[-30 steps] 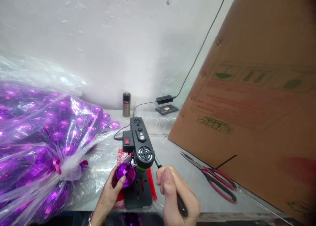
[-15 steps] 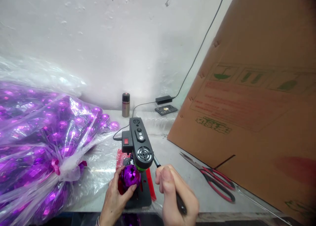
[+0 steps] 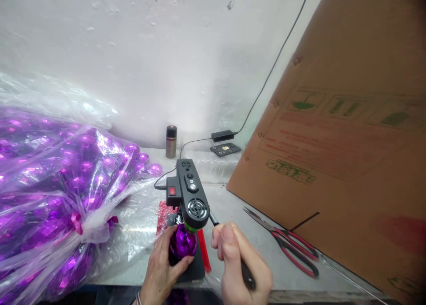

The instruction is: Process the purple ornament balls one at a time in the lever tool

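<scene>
Seeing the left hand (image 3: 161, 264) with its grip pinching a shiny purple ball (image 3: 184, 243) right by the near end of a black plastic machine (image 3: 191, 189). Just right of that machine, a black-handled metal lever (image 3: 248, 276) has the right hand (image 3: 237, 263) wrapping its grip around it.

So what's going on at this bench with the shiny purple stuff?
A person's left hand holds a shiny purple ball just below the rounded front end of a small black machine. The right hand grips a black handle at the machine's side. To the left lies a tied clear bag of purple balls; to the right, scissors lie by a cardboard box.
</scene>
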A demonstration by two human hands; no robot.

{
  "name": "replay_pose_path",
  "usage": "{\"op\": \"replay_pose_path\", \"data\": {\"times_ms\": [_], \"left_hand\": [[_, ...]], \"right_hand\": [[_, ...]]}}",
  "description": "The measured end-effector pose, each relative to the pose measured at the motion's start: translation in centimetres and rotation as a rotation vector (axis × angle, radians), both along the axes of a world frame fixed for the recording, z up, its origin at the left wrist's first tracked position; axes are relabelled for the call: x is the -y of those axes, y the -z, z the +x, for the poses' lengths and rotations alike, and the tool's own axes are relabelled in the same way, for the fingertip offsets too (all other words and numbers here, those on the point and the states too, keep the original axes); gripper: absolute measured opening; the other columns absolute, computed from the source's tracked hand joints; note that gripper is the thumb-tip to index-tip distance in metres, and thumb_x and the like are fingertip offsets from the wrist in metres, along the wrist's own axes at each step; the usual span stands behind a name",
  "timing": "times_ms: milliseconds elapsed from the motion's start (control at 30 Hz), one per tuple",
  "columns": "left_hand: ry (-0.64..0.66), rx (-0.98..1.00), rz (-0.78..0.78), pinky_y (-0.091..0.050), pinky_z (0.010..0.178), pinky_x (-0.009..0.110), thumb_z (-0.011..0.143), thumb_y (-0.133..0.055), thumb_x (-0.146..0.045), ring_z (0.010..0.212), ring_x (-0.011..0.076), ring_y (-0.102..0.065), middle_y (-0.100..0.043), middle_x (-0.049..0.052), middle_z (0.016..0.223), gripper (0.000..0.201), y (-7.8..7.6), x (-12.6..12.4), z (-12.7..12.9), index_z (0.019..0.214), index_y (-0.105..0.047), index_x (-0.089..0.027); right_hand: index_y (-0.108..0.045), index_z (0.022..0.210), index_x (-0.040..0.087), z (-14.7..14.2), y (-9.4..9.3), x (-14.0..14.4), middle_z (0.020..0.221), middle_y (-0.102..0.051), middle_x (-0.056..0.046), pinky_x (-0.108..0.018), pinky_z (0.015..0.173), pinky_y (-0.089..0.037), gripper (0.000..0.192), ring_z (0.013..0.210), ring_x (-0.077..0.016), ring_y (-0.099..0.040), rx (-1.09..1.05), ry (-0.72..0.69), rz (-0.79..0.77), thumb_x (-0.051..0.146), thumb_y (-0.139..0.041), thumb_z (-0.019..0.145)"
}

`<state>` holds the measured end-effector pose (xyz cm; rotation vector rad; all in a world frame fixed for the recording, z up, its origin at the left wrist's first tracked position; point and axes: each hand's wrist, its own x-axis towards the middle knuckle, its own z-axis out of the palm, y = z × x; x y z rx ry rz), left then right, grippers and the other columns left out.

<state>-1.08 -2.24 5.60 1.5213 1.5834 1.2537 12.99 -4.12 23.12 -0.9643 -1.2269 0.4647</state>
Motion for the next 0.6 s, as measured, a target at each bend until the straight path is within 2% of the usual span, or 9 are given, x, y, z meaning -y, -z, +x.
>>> {"op": "replay_pose_path", "data": {"times_ms": [133, 200, 300, 433, 600], "left_hand": [[0.127, 0.030, -0.077, -0.056, 0.123, 0.057, 0.085, -0.084, -0.044, 0.143, 0.0383, -0.069, -0.073, 0.016, 0.152, 0.068, 0.3, 0.3, -1.3, 0.147, -0.065, -0.024], [0.148, 0.037, -0.089, -0.056, 0.123, 0.056, 0.086, -0.085, -0.044, 0.144, 0.0378, -0.069, -0.073, 0.016, 0.153, 0.068, 0.4, 0.3, -1.6, 0.148, -0.064, -0.024], [0.116, 0.041, -0.088, -0.056, 0.122, 0.059, 0.086, -0.083, -0.044, 0.142, 0.0388, -0.070, -0.074, 0.017, 0.151, 0.067, 0.2, 0.2, -1.1, 0.147, -0.064, -0.023], [0.037, 0.023, 0.003, -0.053, 0.122, 0.065, 0.080, -0.078, -0.040, 0.138, 0.0421, -0.070, -0.075, 0.018, 0.143, 0.062, 0.0, -0.1, 1.3, 0.138, -0.067, -0.021], [-0.006, 0.051, -0.027, -0.050, 0.125, 0.065, 0.075, -0.083, -0.047, 0.148, 0.0448, -0.061, -0.068, 0.020, 0.153, 0.078, 0.6, -0.4, 3.2, 0.145, -0.062, -0.020]], "right_hand": [[-0.052, 0.074, 0.022, -0.2, 0.0, 0.0, 0.069, -0.049, 0.003, -0.028, 0.061, -0.037, 0.045, 0.062, -0.0112, -0.049, -0.046, 0.001, -0.001, 0.033, -0.050, 0.118], [-0.052, 0.073, 0.022, -0.2, 0.0, 0.0, 0.069, -0.048, 0.003, -0.028, 0.062, -0.036, 0.046, 0.063, -0.0108, -0.048, -0.068, -0.002, -0.006, 0.033, -0.051, 0.117], [-0.052, 0.073, 0.022, -0.3, -0.1, 0.1, 0.069, -0.049, 0.003, -0.030, 0.063, -0.036, 0.045, 0.064, -0.0116, -0.048, -0.080, -0.009, -0.017, 0.033, -0.051, 0.117], [-0.052, 0.073, 0.022, -0.3, 0.0, 0.2, 0.070, -0.049, 0.003, -0.031, 0.063, -0.035, 0.045, 0.064, -0.0117, -0.048, -0.089, -0.017, -0.014, 0.032, -0.051, 0.117], [-0.051, 0.074, 0.022, -0.3, 0.2, 0.3, 0.070, -0.048, 0.003, -0.030, 0.064, -0.035, 0.044, 0.065, -0.0114, -0.047, -0.071, -0.006, 0.003, 0.029, -0.050, 0.117]]}}
